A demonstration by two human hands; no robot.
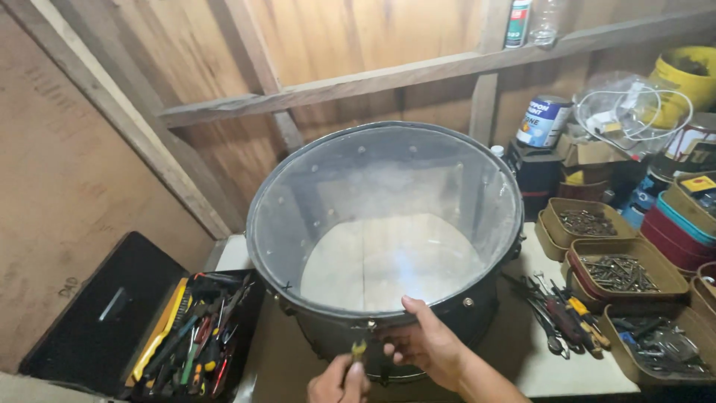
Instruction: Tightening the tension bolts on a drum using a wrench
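While the worktop (574,373) carries everything, its biggest load is the black drum shell (388,224), standing at the middle with its open side up (pale wood shows through the bottom). Left of it lies an open black toolbox (142,328) crammed with coloured tools; to the right sit brown trays of screws (615,272) and loose pliers (567,317). Of the hands, the right hand (429,343) curls over the shell's near rim, thumb on top. Just beside it, the left hand (339,382) is closed around a small yellow-handled tool (359,349), its tip at the rim's hardware.
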